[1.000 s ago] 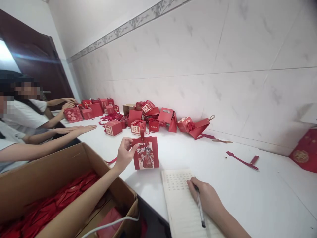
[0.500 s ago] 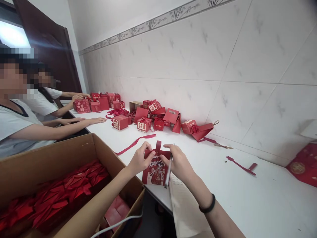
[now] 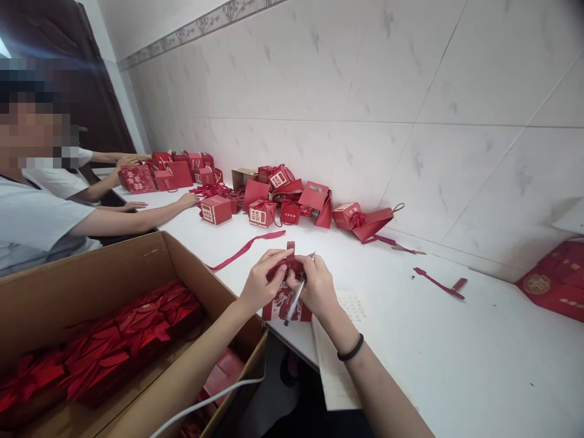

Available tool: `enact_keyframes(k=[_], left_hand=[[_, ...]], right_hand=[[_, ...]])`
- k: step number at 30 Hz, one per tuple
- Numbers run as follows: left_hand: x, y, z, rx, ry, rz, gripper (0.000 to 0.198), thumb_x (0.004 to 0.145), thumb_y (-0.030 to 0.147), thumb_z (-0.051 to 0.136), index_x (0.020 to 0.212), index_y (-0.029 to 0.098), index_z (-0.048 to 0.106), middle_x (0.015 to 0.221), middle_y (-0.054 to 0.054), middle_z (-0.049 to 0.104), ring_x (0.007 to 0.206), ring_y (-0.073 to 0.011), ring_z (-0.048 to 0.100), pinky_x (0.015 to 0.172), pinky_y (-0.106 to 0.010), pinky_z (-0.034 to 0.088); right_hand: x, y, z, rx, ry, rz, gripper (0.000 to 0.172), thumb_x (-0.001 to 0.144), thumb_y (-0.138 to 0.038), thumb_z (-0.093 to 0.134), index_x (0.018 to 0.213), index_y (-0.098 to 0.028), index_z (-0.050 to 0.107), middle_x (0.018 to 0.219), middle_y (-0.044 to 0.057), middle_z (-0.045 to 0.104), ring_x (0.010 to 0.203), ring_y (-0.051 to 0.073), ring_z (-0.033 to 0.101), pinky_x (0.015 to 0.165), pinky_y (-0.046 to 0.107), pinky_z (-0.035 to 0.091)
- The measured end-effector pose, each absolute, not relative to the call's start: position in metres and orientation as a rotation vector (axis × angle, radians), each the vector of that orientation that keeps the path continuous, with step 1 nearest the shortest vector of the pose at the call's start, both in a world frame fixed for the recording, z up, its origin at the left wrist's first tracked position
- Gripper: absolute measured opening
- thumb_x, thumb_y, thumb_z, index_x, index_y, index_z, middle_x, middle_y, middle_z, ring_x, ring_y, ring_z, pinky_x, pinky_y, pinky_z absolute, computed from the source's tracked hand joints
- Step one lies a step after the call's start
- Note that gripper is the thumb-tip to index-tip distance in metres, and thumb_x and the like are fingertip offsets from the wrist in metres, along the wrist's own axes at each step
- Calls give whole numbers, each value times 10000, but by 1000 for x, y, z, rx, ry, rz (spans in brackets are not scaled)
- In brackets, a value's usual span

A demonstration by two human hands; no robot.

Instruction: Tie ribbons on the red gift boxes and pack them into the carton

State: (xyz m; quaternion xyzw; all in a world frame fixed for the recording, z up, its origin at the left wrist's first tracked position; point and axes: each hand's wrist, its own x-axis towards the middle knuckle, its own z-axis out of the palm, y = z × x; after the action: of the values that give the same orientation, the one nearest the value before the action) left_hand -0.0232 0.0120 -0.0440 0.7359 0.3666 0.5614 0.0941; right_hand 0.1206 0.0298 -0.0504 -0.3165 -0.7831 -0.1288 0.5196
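Both my hands meet on a small red gift box (image 3: 279, 306) with a printed figure, held at the near edge of the white table (image 3: 410, 328). My left hand (image 3: 260, 282) pinches its top left. My right hand (image 3: 316, 285) grips the top right and also holds a pen (image 3: 297, 292) that points down over the box. A paper sheet with printed rows (image 3: 337, 347) lies under my right wrist. A loose red ribbon (image 3: 244, 247) lies just beyond the box.
An open cardboard carton (image 3: 109, 292) of red ribbons stands at my left. Several red gift boxes (image 3: 283, 204) are piled along the tiled wall. Two other people sit at the left, one's hand (image 3: 188, 199) near a box. A red strip (image 3: 440, 285) and a red packet (image 3: 554, 280) lie at the right.
My right hand left the paper sheet, carrying the pen, and joined my left hand on the box. Both hands have closed in tighter on its top.
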Motion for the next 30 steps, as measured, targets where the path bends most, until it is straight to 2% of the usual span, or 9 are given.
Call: enact_keyframes(k=[7, 13, 19, 25, 30], left_hand=[[-22, 11, -44, 2127, 1086, 1680, 341, 859, 165, 452, 1162, 225, 597, 1073, -62, 606, 1020, -169, 576, 893, -299, 492], [-19, 12, -44, 2057, 1102, 1677, 302, 859, 218, 471, 1120, 210, 623, 1072, -57, 614, 1033, -173, 575, 919, -304, 479], [-13, 12, -44, 1976, 1118, 1755, 248, 860, 224, 496, 1050, 203, 654, 1017, -44, 639, 973, -152, 602, 877, -282, 504], [-12, 13, -44, 1970, 1112, 1799, 254, 836, 165, 502, 1035, 198, 657, 999, -36, 643, 957, -136, 608, 860, -265, 510], [-13, 14, -45, 1987, 1094, 1786, 274, 836, 144, 485, 1048, 199, 650, 1008, -34, 635, 963, -131, 600, 864, -259, 503]], right_hand=[[121, 31, -54, -745, -1858, -362, 169, 882, -192, 442, 1007, -159, 550, 758, 53, 524, 680, 180, 519, 600, 269, 464], [123, 24, -50, -777, -1865, -477, 180, 873, -148, 460, 1029, -133, 548, 820, 92, 577, 741, 211, 506, 644, 315, 469], [122, 18, -47, -798, -1853, -583, 193, 872, -131, 468, 1045, -119, 552, 908, 128, 590, 854, 236, 504, 733, 358, 481], [122, 19, -51, -834, -1835, -640, 200, 876, -131, 468, 1055, -116, 556, 923, 112, 621, 731, 203, 500, 569, 286, 463], [125, 19, -50, -830, -1846, -583, 197, 912, -157, 425, 1041, -128, 572, 855, 89, 620, 719, 187, 534, 570, 266, 457]])
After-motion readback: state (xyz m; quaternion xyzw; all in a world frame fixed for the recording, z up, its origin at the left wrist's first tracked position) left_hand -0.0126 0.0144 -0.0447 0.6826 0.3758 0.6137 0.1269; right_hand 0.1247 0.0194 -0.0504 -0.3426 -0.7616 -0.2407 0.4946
